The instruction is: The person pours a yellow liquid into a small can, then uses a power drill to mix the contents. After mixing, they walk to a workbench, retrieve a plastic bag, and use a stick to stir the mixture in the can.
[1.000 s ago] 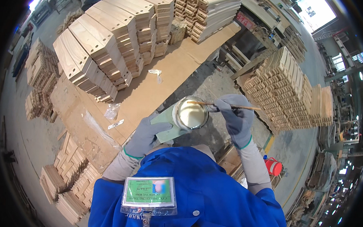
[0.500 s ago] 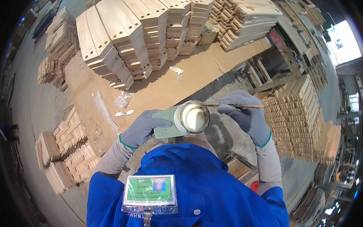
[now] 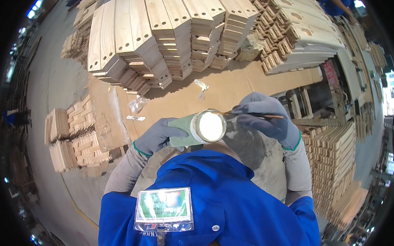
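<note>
Wood stacks (image 3: pixel 165 31) stood on brown surface (image 3: pixel 176 100), upper frame. Mid-frame: left hand (image 3: pixel 158 137) clasped green piece (image 3: pixel 181 123), right hand (image 3: pixel 265 119) pinched stick (image 3: pixel 275 116).

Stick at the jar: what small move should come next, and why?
I'd probably wipe the stick gently against the jar's rim. The right hand holds it with one end at that rim, white stuff shows inside, and glare hides any drip. The left hand grips the green piece beside the jar.
</note>
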`<state>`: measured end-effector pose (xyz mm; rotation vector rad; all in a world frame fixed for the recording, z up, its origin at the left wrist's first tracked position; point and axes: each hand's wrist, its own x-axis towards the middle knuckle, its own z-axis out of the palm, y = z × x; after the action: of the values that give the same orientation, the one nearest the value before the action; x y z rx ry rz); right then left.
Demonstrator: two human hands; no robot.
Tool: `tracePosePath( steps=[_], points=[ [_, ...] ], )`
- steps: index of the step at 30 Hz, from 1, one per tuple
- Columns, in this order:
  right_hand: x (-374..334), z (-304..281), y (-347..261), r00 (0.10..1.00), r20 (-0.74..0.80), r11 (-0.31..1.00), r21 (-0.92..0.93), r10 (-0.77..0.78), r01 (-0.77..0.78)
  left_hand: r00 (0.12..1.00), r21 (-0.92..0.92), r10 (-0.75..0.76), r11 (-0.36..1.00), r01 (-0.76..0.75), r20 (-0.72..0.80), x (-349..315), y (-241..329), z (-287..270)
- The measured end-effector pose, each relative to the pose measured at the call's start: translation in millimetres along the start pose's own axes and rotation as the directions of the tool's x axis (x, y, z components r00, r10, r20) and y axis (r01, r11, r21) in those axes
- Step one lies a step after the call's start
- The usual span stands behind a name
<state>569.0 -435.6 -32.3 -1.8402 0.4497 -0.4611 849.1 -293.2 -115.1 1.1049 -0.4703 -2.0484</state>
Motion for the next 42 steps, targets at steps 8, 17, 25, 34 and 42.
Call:
tracePosePath(
  steps=[8,17,25,34,42],
  points=[
    [27.7,-36.0,56.9,0.999,0.013,0.999,0.014,0.05,-0.05,0.983,0.13,0.169,0.979,-0.158,-0.077,40.4,-23.2,-16.0],
    [60.7,-47.4,134.3,0.998,0.013,0.968,0.244,0.053,-0.055,0.923,-0.023,0.115,0.991,-0.133,-0.366,80.5,-36.4,-50.1],
    [70.5,-49.1,171.9,0.983,-0.008,0.958,-0.223,-0.185,0.179,0.768,0.052,0.262,0.957,-0.287,-0.584,110.0,-46.6,-97.2],
    [38.0,-28.3,197.3,0.962,-0.111,0.892,0.413,0.25,-0.185,0.733,-0.088,0.349,0.871,-0.484,-0.584,170.5,-47.6,-105.1],
    [8.1,-19.7,246.9,0.911,0.094,0.266,0.94,0.401,-0.214,0.608,-0.092,0.361,0.806,-0.585,-0.707,183.8,-51.0,-101.0]
  ],
)
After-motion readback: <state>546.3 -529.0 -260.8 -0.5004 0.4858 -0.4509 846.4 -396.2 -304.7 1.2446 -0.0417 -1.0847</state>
